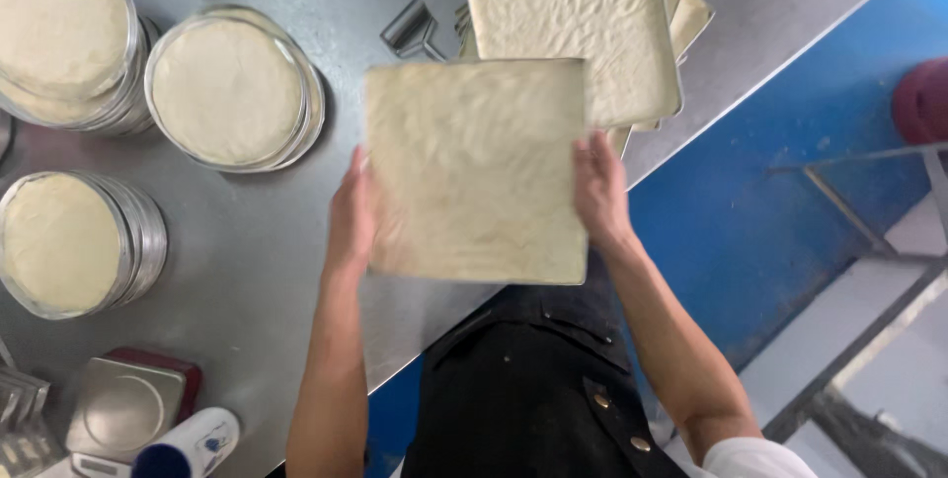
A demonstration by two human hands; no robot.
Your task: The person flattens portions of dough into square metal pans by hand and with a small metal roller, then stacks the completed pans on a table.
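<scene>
Fingers of both hands are clamping opposite side edges of a square tray of dough (476, 170): left hand (351, 216) on its left edge, right hand (598, 192) on its right, thumbs on the rims. Tray is hanging in the air over the near edge of the steel tabletop (286, 271), just in front of a stack of like square trays (573, 29) at the far right edge. It's blurring, so detail is soft.

Handling, my read: thin rigid metal pan, light to moderate weight; dough is soft, dents easily. Grip by the rims only, keep level.

Looks: pale cream sheet, dimpled surface, filling the pan corner to corner. Round dough pans (229, 91) are sitting along the left edge.
</scene>
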